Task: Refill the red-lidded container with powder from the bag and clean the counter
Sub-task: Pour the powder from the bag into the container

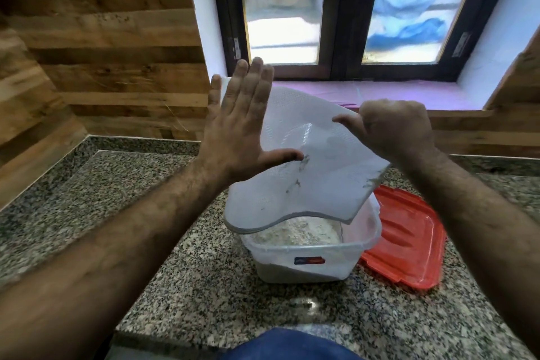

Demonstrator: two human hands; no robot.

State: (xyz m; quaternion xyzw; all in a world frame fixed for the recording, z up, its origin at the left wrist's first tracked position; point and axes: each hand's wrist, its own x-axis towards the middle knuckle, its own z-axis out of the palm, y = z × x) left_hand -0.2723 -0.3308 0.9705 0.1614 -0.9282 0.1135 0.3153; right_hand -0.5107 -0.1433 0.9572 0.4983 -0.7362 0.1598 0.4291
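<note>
**Tipping the last powder out of the bag**

Holding the white bag (304,161) upside down over the clear container (309,254), the person looks to be in the pouring step. The bag's open mouth hangs just above the container's rim, and pale powder (295,232) already lies inside. The bag looks flat and nearly empty.

The right hand (391,128) is closed around the top edge of the bag, with its fingers (343,119) pinching the cloth-like side. The left hand (239,123) is flat and spread wide, gripping nothing. Its palm rests against the left side of the bag, and the thumb lies across the front. It seems to be patting the bag, to knock loose what sticks inside.

The red lid (409,242) lies flat on the speckled surface (163,213), just to the right of the container and partly behind it. The container stands near the front edge of the surface, right before the person.

Next, I think, the bag needs a few more pats while its mouth stays over the container, so nothing falls outside. Then the bag can be put down, and the red lid pressed on. Wiping the surface comes last; I cannot see any spilled powder on it, but the speckles would hide it well.
</note>
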